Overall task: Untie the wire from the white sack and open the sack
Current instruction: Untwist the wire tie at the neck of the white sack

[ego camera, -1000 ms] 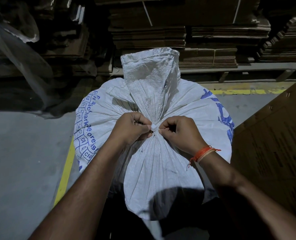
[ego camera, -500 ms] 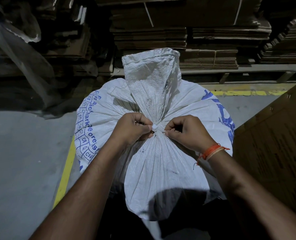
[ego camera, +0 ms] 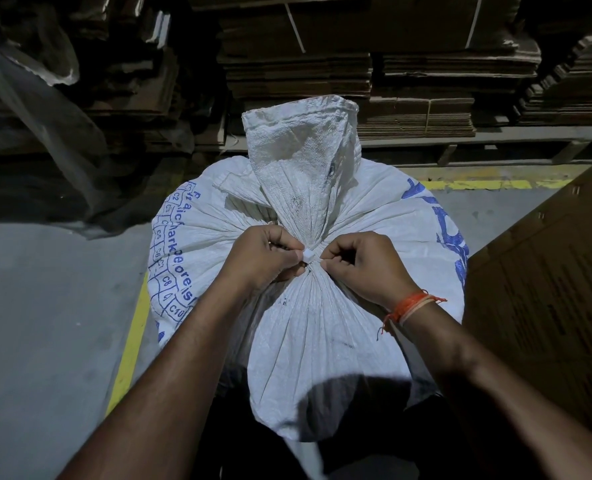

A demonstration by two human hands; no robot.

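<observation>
A full white woven sack (ego camera: 322,327) with blue print stands in front of me, its neck gathered tight and its loose top flap (ego camera: 298,150) sticking up behind. A thin tie with a small white tab (ego camera: 307,253) binds the neck. My left hand (ego camera: 263,258) pinches the tie from the left, fingers curled. My right hand (ego camera: 363,265), with an orange thread on its wrist, pinches it from the right. Both hands touch the knot; the wire itself is mostly hidden by my fingers.
Stacks of flattened cardboard (ego camera: 374,74) on a pallet fill the back. A large brown carton (ego camera: 547,289) stands close on the right. Clear plastic sheeting (ego camera: 34,98) hangs at the left. Yellow floor lines (ego camera: 131,341) run under the sack on grey concrete.
My right hand has shifted slightly right then back in to the knot; the white tab now shows between my fingertips. The sack stays tied.
</observation>
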